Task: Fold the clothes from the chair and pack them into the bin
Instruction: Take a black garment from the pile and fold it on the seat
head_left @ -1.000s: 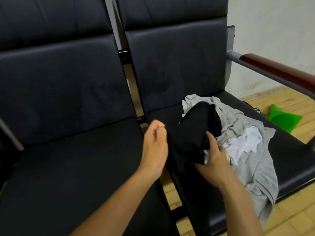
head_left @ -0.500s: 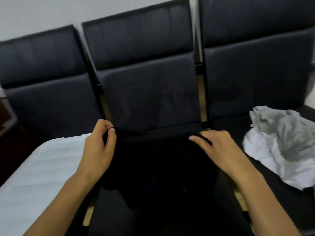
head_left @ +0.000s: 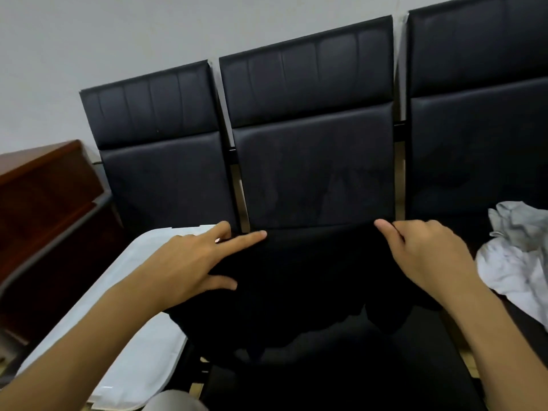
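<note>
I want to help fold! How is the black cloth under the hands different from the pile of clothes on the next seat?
The black garment is dark and spread out fairly flat on the middle seat; the pile of clothes is grey and white and crumpled in a heap. The left hand and right hand rest on the black garment, while nothing touches the pile. Both lie on black chair seats.

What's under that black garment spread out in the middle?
The black garment lies on the middle seat, whose front shows bare. Its left edge overlaps a white lid. Both hands rest on top. The seat beneath is covered.
</note>
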